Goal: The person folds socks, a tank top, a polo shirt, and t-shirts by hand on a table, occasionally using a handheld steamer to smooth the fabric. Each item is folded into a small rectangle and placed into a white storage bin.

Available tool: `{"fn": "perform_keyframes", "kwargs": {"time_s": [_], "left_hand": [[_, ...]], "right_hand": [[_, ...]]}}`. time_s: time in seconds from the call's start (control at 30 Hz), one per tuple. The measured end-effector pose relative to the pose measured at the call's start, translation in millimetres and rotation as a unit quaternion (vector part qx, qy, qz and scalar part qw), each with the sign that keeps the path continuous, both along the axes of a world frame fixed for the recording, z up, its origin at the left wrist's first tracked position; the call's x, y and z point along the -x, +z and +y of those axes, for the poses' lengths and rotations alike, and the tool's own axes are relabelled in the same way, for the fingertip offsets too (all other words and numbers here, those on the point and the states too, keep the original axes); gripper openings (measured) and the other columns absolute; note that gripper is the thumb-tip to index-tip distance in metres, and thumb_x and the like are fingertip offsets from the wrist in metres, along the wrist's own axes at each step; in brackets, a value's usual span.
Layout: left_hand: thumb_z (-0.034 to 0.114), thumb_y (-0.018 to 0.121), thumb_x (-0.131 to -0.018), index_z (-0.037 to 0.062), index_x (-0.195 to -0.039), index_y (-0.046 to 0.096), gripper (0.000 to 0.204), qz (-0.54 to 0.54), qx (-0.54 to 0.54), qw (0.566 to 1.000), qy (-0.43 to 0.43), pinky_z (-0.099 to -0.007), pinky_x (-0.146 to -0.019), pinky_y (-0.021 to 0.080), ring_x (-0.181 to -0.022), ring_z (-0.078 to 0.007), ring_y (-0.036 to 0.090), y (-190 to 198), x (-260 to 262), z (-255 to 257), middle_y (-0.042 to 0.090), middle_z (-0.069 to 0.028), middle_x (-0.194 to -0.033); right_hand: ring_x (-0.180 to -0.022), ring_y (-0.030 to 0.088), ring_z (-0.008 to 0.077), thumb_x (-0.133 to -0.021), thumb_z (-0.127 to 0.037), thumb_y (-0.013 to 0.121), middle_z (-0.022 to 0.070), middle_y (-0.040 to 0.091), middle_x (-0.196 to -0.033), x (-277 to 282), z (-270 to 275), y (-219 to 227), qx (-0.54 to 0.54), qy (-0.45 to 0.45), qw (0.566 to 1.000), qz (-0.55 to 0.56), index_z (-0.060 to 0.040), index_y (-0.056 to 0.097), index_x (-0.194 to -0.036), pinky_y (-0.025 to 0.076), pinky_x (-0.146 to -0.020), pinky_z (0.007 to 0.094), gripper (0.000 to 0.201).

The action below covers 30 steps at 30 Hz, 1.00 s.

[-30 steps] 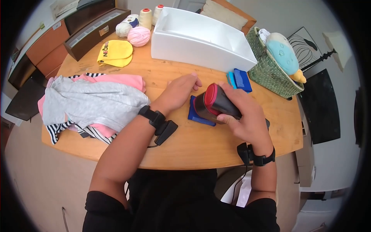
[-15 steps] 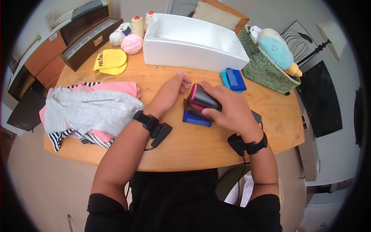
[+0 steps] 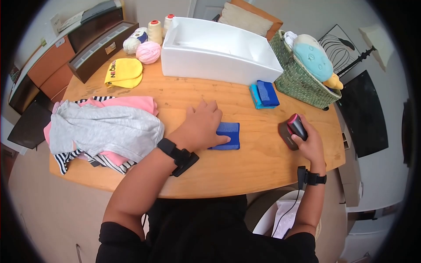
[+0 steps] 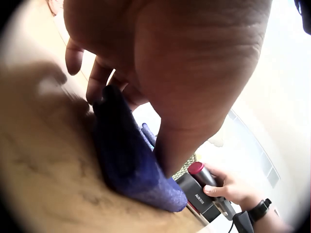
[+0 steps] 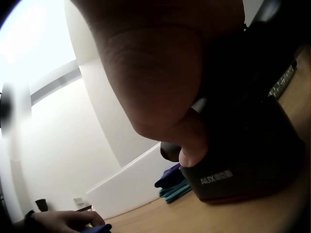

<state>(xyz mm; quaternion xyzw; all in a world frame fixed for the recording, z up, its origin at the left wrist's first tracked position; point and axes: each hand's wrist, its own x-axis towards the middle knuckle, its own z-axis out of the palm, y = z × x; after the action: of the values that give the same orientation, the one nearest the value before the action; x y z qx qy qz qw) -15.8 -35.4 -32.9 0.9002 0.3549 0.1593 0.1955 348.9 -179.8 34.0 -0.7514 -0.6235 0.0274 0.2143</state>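
Note:
A folded blue cloth (image 3: 229, 131) with a lighter band lies on the wooden table in front of the body. My left hand (image 3: 199, 127) lies over its left part, fingers spread past the far side, thumb touching the top; the left wrist view shows the thumb against the blue cloth (image 4: 141, 174). Off to the right, my right hand (image 3: 312, 142) grips the handle of a black and red handheld iron (image 3: 289, 135), which has a wide base marked AUX (image 5: 243, 174). The base sits at the tabletop, and the palm hides part of the handle.
Two smaller folded cloths (image 3: 265, 94) lie by a white box (image 3: 215, 65). A green woven basket (image 3: 296, 81) with plush toys stands at the right. Leftward are a clothes pile (image 3: 105, 127), a yellow cap (image 3: 125, 72), yarn (image 3: 148, 52) and a brown divided tray (image 3: 103, 50).
My right hand has moved the handheld iron from the blue cloth to the right side of the table. My left hand has turned palm down and come onto the cloth.

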Motion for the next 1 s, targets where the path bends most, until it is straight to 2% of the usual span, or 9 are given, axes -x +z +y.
{"fn": "perform_keyframes", "kwargs": {"time_s": [0.17,0.23,0.3,0.37,0.43,0.57,0.6,0.67,1.0], "left_hand": [[0.039,0.081,-0.091,0.0049,-0.113,0.059,0.046,-0.053,0.058,0.994,-0.073,-0.0458,-0.096,0.043,-0.112,-0.0339,0.060,6,2,8,0.062,-0.0154,-0.111],[0.029,0.077,-0.098,0.0055,-0.111,0.056,0.034,-0.081,0.228,0.968,-0.061,-0.0388,-0.091,0.048,-0.106,-0.0258,0.064,18,0,7,0.064,-0.0147,-0.107],[0.026,0.073,-0.101,0.0054,-0.117,0.057,0.031,-0.133,0.256,0.955,-0.065,-0.0358,-0.090,0.049,-0.106,-0.0208,0.063,12,0,10,0.064,-0.0122,-0.109],[0.023,0.069,-0.105,0.0053,-0.123,0.057,0.028,-0.186,0.284,0.938,-0.066,-0.0328,-0.089,0.050,-0.105,-0.0157,0.062,2,-1,16,0.064,-0.0097,-0.110],[0.021,0.062,-0.110,0.0051,-0.137,0.056,0.033,-0.322,0.363,0.872,-0.069,-0.0309,-0.095,0.049,-0.108,-0.0116,0.059,-9,-6,21,0.064,-0.0043,-0.114],[0.019,0.055,-0.113,0.0047,-0.147,0.052,0.037,-0.389,0.367,0.842,-0.072,-0.0292,-0.099,0.049,-0.111,-0.0117,0.059,-13,-12,22,0.064,-0.0032,-0.120],[0.017,0.056,-0.112,0.0041,-0.144,0.053,0.034,-0.410,0.374,0.829,-0.065,-0.0296,-0.098,0.050,-0.110,-0.0126,0.060,-13,-12,22,0.065,-0.0045,-0.120],[0.015,0.056,-0.112,0.0034,-0.141,0.054,0.032,-0.431,0.376,0.818,-0.058,-0.0301,-0.098,0.050,-0.109,-0.0136,0.061,-14,-11,24,0.066,-0.0059,-0.119],[0.007,0.064,-0.107,0.0046,-0.131,0.053,0.027,-0.482,0.392,0.782,-0.050,-0.0260,-0.098,0.051,-0.109,-0.0098,0.062,-22,-9,33,0.065,-0.0036,-0.115]], "right_hand": [[-0.128,0.067,0.0338,-0.080,0.003,0.081,0.0215,0.068,-0.139,-23,-4,-2,0.011,-0.055,0.997,0.057,-0.0049,0.055,-0.154,0.051,-0.107,0.0375,0.078],[-0.127,0.067,0.0343,-0.081,0.001,0.080,0.0212,0.068,-0.139,-23,-5,-1,0.012,-0.057,0.997,0.046,-0.0050,0.055,-0.154,0.051,-0.108,0.0383,0.077],[-0.127,0.067,0.0348,-0.083,-0.001,0.080,0.0209,0.067,-0.138,-19,-1,-1,0.012,-0.058,0.998,0.032,-0.0051,0.055,-0.154,0.050,-0.108,0.0391,0.076],[-0.117,0.066,0.0386,-0.086,-0.015,0.083,0.0216,0.068,-0.127,-1,9,-1,-0.147,0.039,0.971,-0.182,-0.0037,0.057,-0.151,0.052,-0.101,0.0442,0.071],[-0.120,0.065,0.0370,-0.089,-0.022,0.081,0.0209,0.068,-0.129,41,20,-6,-0.151,0.058,0.983,-0.088,-0.0020,0.055,-0.152,0.052,-0.102,0.0441,0.071],[-0.120,0.067,0.0235,-0.097,-0.026,0.079,0.0166,0.070,-0.128,108,47,-37,0.002,0.121,0.953,0.278,-0.0003,0.050,-0.153,0.053,-0.102,0.0381,0.069],[-0.120,0.067,0.0235,-0.097,-0.026,0.079,0.0166,0.070,-0.128,118,55,-43,0.001,0.121,0.952,0.280,-0.0003,0.050,-0.153,0.053,-0.102,0.0381,0.069],[-0.119,0.067,0.0184,-0.100,-0.021,0.077,0.0139,0.070,-0.130,134,71,-52,0.062,0.172,0.858,0.481,0.0013,0.047,-0.155,0.053,-0.102,0.0339,0.066],[-0.122,0.066,0.0151,-0.104,-0.009,0.070,0.0082,0.068,-0.133,160,109,-49,-0.015,0.198,0.784,0.588,0.0025,0.058,-0.141,0.054,-0.105,0.0324,0.041]]}}
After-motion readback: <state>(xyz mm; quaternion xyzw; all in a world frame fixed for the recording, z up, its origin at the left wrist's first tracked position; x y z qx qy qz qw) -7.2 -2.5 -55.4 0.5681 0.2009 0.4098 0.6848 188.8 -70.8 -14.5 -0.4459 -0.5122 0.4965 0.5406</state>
